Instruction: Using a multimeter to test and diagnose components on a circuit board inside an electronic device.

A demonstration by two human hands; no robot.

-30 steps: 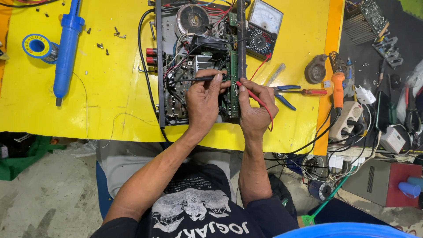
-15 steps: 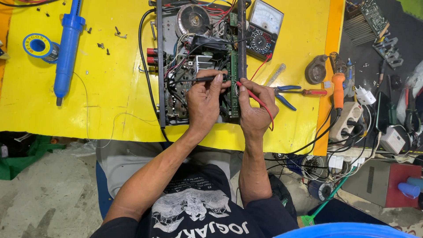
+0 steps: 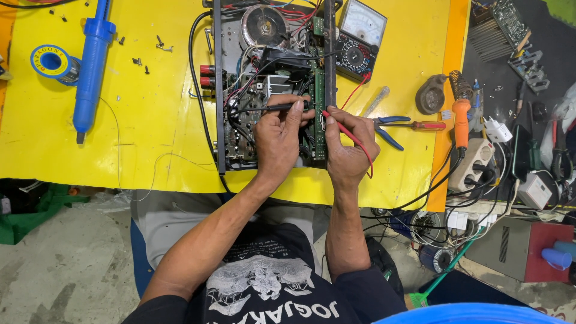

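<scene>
An opened electronic chassis [image 3: 240, 90] full of wires and circuit boards lies on the yellow table [image 3: 150, 132]. My left hand [image 3: 277, 139] holds a black test probe [image 3: 273, 108] with its tip against the upright green circuit board [image 3: 318, 108]. My right hand [image 3: 348, 144] pinches a red test probe [image 3: 342, 129] whose tip meets the same board. The red lead loops back toward an analog multimeter [image 3: 360, 39] at the top of the chassis.
A blue desoldering pump [image 3: 91, 60], a solder spool [image 3: 51, 61] and loose screws [image 3: 141, 60] lie at the left. Blue-handled pliers [image 3: 387, 127], a red screwdriver [image 3: 423, 125], an orange soldering iron [image 3: 461, 117] and a power strip [image 3: 474, 165] sit right.
</scene>
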